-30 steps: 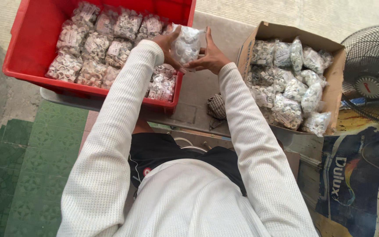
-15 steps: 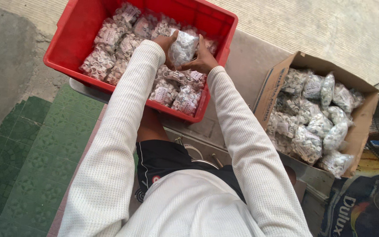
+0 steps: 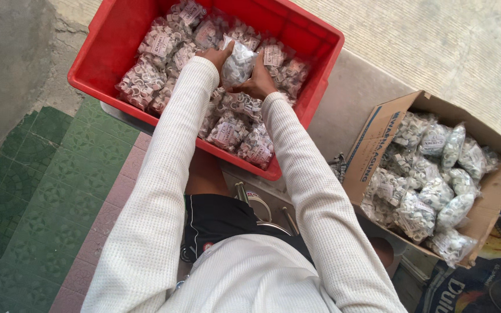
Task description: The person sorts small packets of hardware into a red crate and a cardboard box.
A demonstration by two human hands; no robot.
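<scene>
Both hands (image 3: 236,66) grip clear bag (image 3: 238,61) — over red crate (image 3: 314,87).

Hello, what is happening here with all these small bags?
A person in a white knit sweater holds one clear plastic bag of small white parts between the left hand and right hand, over a red plastic crate filled with similar bags. An open cardboard box on the right holds more bags.
</scene>
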